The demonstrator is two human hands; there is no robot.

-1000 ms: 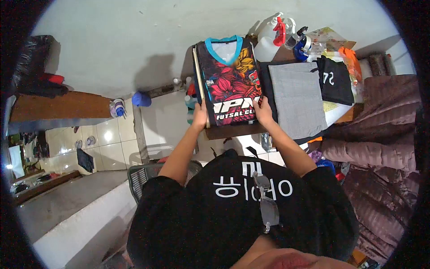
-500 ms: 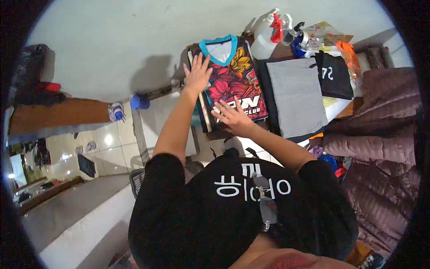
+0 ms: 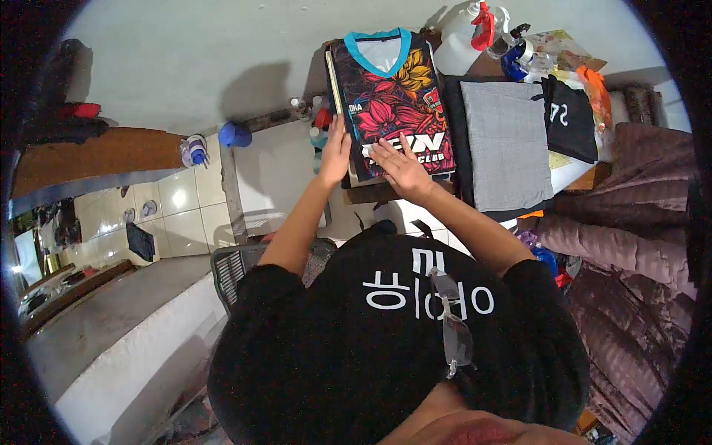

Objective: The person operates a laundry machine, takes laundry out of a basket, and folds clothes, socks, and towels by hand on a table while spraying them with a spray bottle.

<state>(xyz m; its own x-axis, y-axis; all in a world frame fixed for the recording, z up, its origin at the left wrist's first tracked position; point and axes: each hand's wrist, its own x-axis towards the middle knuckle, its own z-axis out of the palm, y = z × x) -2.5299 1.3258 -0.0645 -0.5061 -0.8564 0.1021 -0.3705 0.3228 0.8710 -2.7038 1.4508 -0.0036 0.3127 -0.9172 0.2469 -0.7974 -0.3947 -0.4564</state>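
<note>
A folded jersey (image 3: 397,111) with a turquoise collar and red and yellow flowers lies on top of a stack of folded clothes. My left hand (image 3: 336,154) is upright against the left side of the stack, fingers extended and holding nothing. Flat on the jersey's lower front rests my right hand (image 3: 402,169), its fingers spread over part of the white lettering. Right of the stack is a folded grey cloth (image 3: 506,144) on top of dark fabric, and beside that a folded black garment (image 3: 569,119) with white characters.
Spray bottles (image 3: 460,44) stand behind the grey cloth. A blue cup (image 3: 234,135) is near the wall at left, by a brown ledge (image 3: 96,159). Purplish-brown fabric (image 3: 623,230) hangs at the right. A green chair (image 3: 230,271) stands below my left forearm.
From gripping both sides of the stack, my hands went onto the jersey's top. Since then my left hand has slid down to the stack's left edge, while my right hand stays on the lower front.
</note>
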